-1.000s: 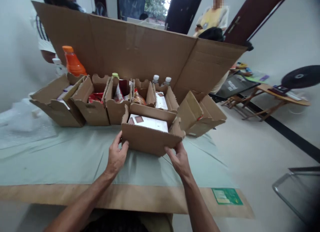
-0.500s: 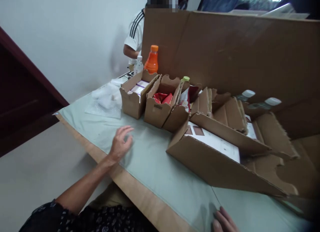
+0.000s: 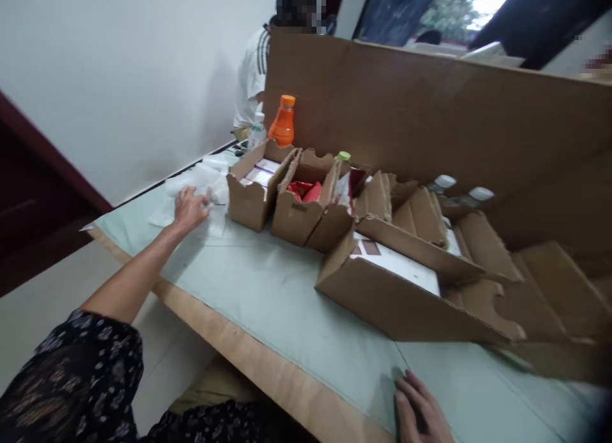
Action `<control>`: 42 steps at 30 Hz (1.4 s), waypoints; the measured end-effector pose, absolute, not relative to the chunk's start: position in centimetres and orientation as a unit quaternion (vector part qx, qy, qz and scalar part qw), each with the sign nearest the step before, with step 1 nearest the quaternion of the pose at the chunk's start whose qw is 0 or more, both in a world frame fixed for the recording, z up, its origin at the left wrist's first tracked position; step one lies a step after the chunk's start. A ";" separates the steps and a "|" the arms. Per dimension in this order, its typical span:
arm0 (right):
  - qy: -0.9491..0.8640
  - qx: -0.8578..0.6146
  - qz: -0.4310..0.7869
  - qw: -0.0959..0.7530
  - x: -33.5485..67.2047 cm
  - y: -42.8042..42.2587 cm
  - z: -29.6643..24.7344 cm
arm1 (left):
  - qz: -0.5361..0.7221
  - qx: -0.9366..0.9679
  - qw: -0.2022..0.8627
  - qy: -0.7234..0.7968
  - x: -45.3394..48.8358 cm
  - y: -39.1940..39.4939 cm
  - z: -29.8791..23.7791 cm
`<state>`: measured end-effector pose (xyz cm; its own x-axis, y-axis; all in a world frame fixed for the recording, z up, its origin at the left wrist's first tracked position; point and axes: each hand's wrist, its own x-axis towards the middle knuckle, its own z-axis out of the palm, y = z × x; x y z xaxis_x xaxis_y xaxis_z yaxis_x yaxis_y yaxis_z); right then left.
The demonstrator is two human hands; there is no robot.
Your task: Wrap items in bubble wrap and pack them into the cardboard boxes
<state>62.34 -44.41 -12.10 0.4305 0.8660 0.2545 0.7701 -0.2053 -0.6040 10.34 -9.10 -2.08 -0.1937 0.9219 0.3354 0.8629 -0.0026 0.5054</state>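
My left hand [image 3: 190,212] reaches over the crumpled clear plastic bags [image 3: 210,174] at the table's far left. Its fingers are bent and apart from the thumb, and they seem to touch the plastic; no firm hold shows. Near the bottom edge, my right hand [image 3: 421,412] rests on the green cloth [image 3: 287,303], loosely curled, with thumb and fingers apart and nothing in them. A cardboard box [image 3: 246,204] with white-and-purple packs stands just right of the bags. Beside it is another box [image 3: 291,221] holding red packets.
A low cardboard box [image 3: 382,303] with a white carton [image 3: 401,264] lies in front of more cardboard bins. An orange bottle [image 3: 283,121] and a clear bottle [image 3: 257,132] stand behind. A tall cardboard panel [image 3: 406,105] lines the back; a person in a white shirt [image 3: 248,79] is beyond.
My left hand has moved forward and left, from above the cloth to the plastic bags. The right hand shows slightly more, still near the bottom edge. The view has shifted.
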 end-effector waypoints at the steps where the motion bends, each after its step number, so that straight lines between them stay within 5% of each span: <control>1: -0.520 -0.776 0.067 0.350 61.6 -44.4 -11.8 | 0.316 0.641 0.043 0.698 10.3 -10.0 -1.9; 8: -0.470 -0.759 0.071 0.445 56.5 -44.5 -8.3 | 0.346 0.706 0.024 0.618 12.2 -22.7 1.7; 15: -0.500 -0.563 0.375 0.541 50.2 -41.9 -4.9 | 0.298 0.749 0.423 0.414 27.8 -30.7 1.2; 20: -0.341 -0.576 0.422 0.612 50.8 -42.4 -3.5 | 0.239 0.651 0.626 0.356 33.1 -32.5 -0.5; 26: -0.334 -0.614 0.345 0.627 53.4 -42.5 -2.3 | 0.134 0.607 0.681 0.388 31.4 -35.5 -2.5; 33: -0.432 -0.726 0.234 0.482 55.5 -38.4 -5.1 | 0.183 0.445 0.756 0.444 31.6 -37.1 -3.9; 42: -0.441 -0.700 0.283 0.485 55.5 -40.7 -7.3 | 0.188 0.535 0.700 0.434 30.1 -36.4 -5.8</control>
